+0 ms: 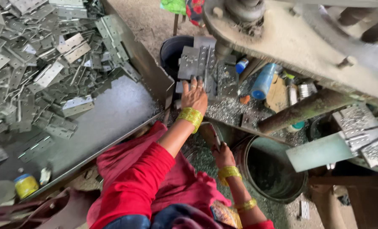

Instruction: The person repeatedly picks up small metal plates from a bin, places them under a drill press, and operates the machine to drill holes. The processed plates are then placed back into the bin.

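Left hand [194,95] spread flat on stacked hinge plates [199,63], right hand [223,154] grip closed around a metal piece [210,135]

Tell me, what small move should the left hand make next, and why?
Probably close the fingers on one hinge plate: the left hand lies open on the stack of metal hinge plates under the press, grasping nothing yet, while the right hand holds a flat piece low.

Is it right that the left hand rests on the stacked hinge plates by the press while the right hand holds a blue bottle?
Not quite. In the head view the left hand does rest on the stacked hinge plates, but the right hand holds a flat metal piece. The blue bottle lies untouched.
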{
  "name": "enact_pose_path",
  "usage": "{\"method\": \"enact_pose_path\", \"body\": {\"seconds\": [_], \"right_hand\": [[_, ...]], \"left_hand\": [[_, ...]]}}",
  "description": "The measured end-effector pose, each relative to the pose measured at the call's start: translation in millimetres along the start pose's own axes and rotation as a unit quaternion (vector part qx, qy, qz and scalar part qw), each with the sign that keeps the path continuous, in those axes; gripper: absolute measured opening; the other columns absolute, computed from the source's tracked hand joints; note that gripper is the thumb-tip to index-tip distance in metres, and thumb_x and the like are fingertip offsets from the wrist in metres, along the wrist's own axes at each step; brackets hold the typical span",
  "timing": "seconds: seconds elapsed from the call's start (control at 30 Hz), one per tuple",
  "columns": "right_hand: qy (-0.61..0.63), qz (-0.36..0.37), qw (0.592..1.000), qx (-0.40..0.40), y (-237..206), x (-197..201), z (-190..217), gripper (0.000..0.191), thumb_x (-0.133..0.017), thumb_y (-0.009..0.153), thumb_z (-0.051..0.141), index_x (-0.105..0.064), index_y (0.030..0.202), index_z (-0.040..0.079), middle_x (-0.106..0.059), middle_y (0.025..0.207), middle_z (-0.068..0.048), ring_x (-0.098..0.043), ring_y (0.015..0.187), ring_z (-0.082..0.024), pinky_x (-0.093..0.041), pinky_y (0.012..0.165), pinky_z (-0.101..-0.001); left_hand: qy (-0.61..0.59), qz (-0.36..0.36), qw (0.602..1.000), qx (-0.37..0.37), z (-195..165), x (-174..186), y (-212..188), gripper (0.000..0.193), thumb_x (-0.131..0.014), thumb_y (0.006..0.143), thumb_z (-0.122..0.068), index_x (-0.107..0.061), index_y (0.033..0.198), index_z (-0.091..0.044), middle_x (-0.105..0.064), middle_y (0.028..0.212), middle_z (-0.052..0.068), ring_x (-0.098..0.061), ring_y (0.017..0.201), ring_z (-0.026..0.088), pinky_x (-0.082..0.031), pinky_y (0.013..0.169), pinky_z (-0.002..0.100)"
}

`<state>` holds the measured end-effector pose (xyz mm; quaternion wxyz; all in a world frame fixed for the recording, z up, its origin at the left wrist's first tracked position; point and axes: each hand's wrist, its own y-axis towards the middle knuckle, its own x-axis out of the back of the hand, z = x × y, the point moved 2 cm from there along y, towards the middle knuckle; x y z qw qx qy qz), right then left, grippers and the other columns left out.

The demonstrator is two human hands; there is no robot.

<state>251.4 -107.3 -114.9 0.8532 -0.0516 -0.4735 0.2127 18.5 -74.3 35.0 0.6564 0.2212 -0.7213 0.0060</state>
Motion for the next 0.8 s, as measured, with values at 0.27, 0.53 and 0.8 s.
{"method": "enact_pose_path", "body": {"seconds": [0.27, 0.53, 0.8], "right_hand": [[-0.049, -0.037, 0.997, 0.036, 18, 26, 12, 0.045, -0.062, 0.090, 0.043, -0.063, 0.119, 0.009, -0.072, 0.101, -0.028, -0.069, 0.098, -0.048, -0.054, 0.085, -0.0552], [-0.014, -0.027, 0.997, 0.064, 11, 33, 20, 0.053, -0.067, 0.083, 0.047, -0.062, 0.116, 0.005, -0.070, 0.100, -0.030, -0.066, 0.102, -0.049, -0.054, 0.084, -0.0549], [0.016, -0.038, 0.999, 0.015, 6, -14, -17, 0.053, -0.071, 0.082, 0.046, -0.068, 0.123, 0.012, -0.073, 0.107, -0.025, -0.068, 0.107, -0.044, -0.053, 0.091, -0.0517]], "left_hand": [[0.061, 0.044, 0.997, 0.031, -6, -5, 32, 0.040, -0.048, 0.099, -0.017, -0.067, 0.131, -0.005, -0.041, 0.162, 0.012, -0.030, 0.151, 0.029, -0.014, 0.122, 0.057], [0.033, 0.127, 0.991, 0.015, 6, 6, 33, 0.042, -0.046, 0.102, -0.018, -0.062, 0.140, -0.011, -0.040, 0.162, 0.006, -0.025, 0.155, 0.030, -0.010, 0.123, 0.062], [0.091, 0.124, 0.988, 0.025, 4, 4, 44, 0.044, -0.050, 0.104, -0.023, -0.060, 0.144, -0.009, -0.037, 0.167, 0.009, -0.022, 0.157, 0.033, -0.006, 0.123, 0.063]]}}
